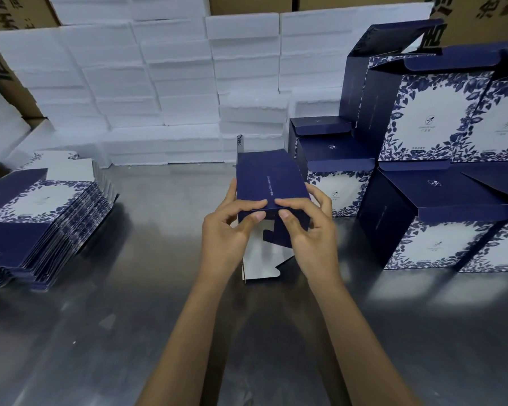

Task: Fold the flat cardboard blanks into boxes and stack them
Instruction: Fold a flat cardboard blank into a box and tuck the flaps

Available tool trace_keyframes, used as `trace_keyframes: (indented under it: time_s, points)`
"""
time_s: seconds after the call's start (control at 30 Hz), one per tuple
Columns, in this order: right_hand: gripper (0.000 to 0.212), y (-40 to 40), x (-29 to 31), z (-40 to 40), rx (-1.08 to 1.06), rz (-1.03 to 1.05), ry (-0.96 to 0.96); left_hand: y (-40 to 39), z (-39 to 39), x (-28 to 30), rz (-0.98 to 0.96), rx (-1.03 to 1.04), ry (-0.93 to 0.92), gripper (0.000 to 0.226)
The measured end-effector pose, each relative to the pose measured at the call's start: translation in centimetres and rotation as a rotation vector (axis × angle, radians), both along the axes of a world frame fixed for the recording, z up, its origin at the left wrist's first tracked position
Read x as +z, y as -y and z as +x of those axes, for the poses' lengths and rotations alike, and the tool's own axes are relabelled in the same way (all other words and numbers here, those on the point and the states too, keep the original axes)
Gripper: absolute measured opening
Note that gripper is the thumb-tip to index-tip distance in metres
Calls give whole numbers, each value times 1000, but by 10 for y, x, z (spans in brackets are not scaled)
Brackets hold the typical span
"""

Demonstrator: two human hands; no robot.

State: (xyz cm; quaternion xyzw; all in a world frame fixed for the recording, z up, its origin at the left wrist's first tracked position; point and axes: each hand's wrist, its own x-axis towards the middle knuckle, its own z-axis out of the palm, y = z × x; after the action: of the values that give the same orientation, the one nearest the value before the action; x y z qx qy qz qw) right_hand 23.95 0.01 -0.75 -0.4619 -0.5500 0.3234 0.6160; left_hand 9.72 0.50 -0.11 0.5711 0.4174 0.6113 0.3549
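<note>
Navy card sits pinched between the fingers (254, 205) of both hands: the left hand (228, 230) and the right hand (308, 230) meet at the near edge of a half-folded box (272, 183), thumbs under the fold, fingertips pressing on the dark top panel. It is held up above the middle of the worktop (129, 332), and its loose white-backed flaps (261, 265) hang down toward the surface beneath the hands.

Steel, dull and brushed, makes up the worktop, with soft blurred reflections of the things around it. To the left lies a slanting pile of flat blanks (44, 212), navy with a white panel framed in blue leaf print, fanned so that many edges show. To the right stand the folded boxes (434, 159), stacked two high in rows, their lids partly open; the nearest of them is just beside the right hand.

Behind everything, along the far edge of the worktop, a wall of white foam blocks (165, 83) rises in uneven courses. Brown shipping cartons (3, 42) with black printed characters show at the upper left and upper right corners.
</note>
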Motion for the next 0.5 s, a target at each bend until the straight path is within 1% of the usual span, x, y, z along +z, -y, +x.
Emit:
trace_keyframes:
  time_s: [0.1, 0.13, 0.2, 0.23, 0.27, 0.33, 0.4, 0.43, 0.5]
  points:
    - [30, 0, -1, 1, 27, -14, 6, -1, -5, -2, -21, 2, 0, 29]
    - [36, 0, -2, 2, 52, -16, 0, -1, -7, -2, -27, 2, 8, 30]
    - [55, 1, -5, 4, 100, -26, -68, -1, -10, -2, -23, 24, 22, 31]
    - [63, 1, -6, 4, 99, -60, -117, -2, -12, -2, -12, 51, 35, 30]
    - [66, 0, -7, 4, 79, -115, -163, -3, -13, -3, -5, 87, 62, 30]
    - [62, -1, -11, 5, 36, -260, -217, -5, -18, -6, -25, 185, 138, 32]
    - [52, -3, -17, 5, 55, -385, -178, -9, -24, -11, -70, 271, 223, 35]
    - [43, -5, -21, 5, 86, -424, -171, -10, -25, -14, -103, 292, 266, 35]
    - [27, -5, -21, -1, 176, -431, -196, -10, -23, -17, -188, 302, 344, 34]
